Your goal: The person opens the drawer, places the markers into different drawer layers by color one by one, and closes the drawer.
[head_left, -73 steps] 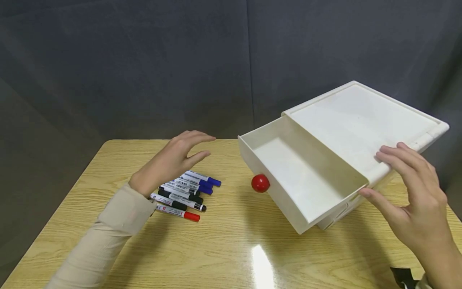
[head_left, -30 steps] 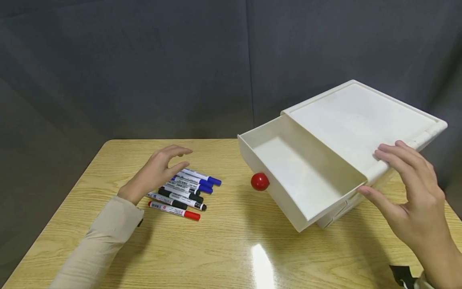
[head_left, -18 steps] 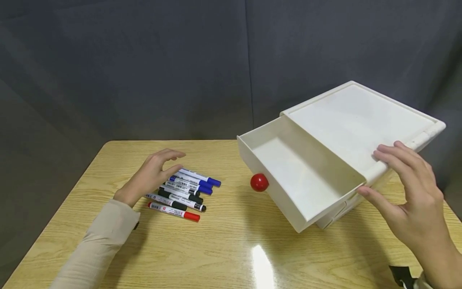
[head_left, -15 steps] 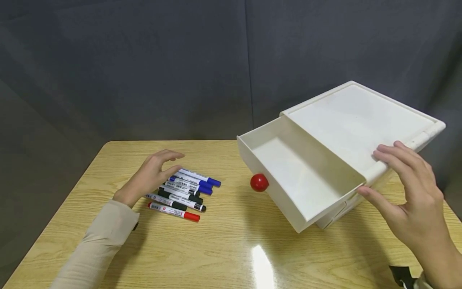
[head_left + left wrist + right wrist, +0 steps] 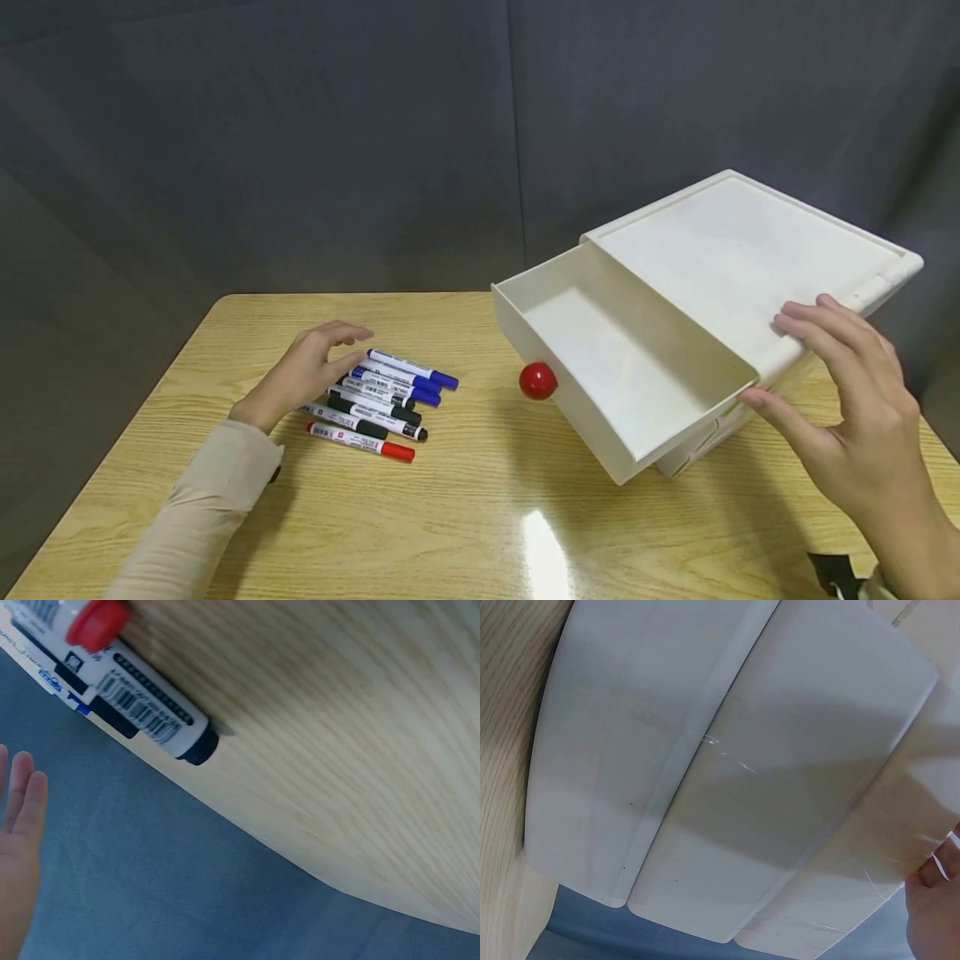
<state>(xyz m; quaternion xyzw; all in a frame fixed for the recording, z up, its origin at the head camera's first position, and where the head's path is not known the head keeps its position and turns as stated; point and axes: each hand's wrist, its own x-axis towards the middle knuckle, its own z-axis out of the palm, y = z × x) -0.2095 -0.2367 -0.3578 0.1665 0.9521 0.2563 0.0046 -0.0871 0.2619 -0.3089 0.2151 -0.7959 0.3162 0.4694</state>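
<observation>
My left hand [image 5: 303, 371] hovers at the left ends of several markers with its fingers loosely bent and nothing held. The markers lie side by side on the table: blue-capped [image 5: 412, 368] ones at the back, black-capped [image 5: 378, 417] ones in the middle, a red-capped marker [image 5: 360, 440] in front. On the right, a white drawer cabinet [image 5: 750, 258] has its top drawer [image 5: 607, 358] pulled out, its inside bare. A red round knob [image 5: 537, 381] is on the drawer front. My right hand [image 5: 862, 408] rests on the cabinet's near edge, fingertips on top, thumb at the front corner.
The wooden table [image 5: 450, 517] runs under everything, with bare wood between the markers and the drawer. A dark curtain [image 5: 337, 150] hangs behind it. A small black item [image 5: 836, 575] shows by my right wrist. The cabinet's side panels [image 5: 780, 765] fill the right wrist view.
My left hand has moved left and lower, from above the markers to their left ends. My right hand stays on the cabinet, and the drawer has not moved.
</observation>
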